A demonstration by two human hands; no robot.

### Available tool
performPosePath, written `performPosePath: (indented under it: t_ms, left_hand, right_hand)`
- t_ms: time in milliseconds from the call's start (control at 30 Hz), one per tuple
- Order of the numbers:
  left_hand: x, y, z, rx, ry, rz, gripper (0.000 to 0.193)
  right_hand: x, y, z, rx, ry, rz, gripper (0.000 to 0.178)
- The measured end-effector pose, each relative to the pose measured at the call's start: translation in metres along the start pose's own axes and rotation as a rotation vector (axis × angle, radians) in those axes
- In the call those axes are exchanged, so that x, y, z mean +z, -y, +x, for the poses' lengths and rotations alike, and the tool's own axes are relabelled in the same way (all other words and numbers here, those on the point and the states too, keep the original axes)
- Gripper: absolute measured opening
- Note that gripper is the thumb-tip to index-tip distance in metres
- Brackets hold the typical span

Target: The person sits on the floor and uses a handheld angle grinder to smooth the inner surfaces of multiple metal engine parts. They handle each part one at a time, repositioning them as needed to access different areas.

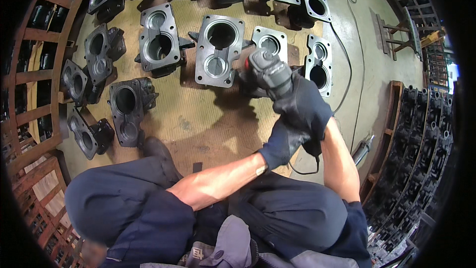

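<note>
Both my hands wear dark gloves and grip a black-and-grey corded angle grinder (pixel 271 75). My right hand (pixel 310 105) is wrapped round its body, and my left hand (pixel 286 141) closes on it lower down, nearer to me. The grinder's head lies over a metal casting (pixel 270 42) with a flat machined face, hiding its lower part; whether they touch I cannot tell. A similar casting (pixel 202 64) with a deep bore and a shallower round recess stands just to the left. Another casting (pixel 322 52) is close on the right.
More castings stand about on ribbed brown sheeting (pixel 193 144), among them one at left (pixel 119 114). A black cable (pixel 351 64) runs along the floor at right. Another tool (pixel 364 150) lies by a wooden crate of dark parts (pixel 391 114). Wooden racks (pixel 44 34) line the left.
</note>
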State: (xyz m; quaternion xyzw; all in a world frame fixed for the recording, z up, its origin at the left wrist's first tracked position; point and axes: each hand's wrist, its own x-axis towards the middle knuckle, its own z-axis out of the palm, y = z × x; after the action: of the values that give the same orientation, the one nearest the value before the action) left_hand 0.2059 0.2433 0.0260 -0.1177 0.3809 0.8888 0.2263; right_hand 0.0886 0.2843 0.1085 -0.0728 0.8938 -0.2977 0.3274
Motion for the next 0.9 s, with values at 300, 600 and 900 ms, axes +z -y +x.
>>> performPosePath:
  t_ms: [300,600,900]
  left_hand:
    - [0.028,0.005,-0.050,-0.235,0.223,-0.119,0.053]
    - [0.023,0.026,-0.047,-0.196,0.144,-0.333,0.042]
    - [0.025,0.021,-0.055,-0.186,0.091,-0.036,0.061]
  right_hand:
    - [0.018,-0.020,-0.062,0.184,-0.012,-0.118,0.057]
    - [0.017,-0.018,-0.063,0.171,-0.012,-0.082,0.053]
    - [0.020,-0.013,-0.066,0.190,0.012,-0.150,0.054]
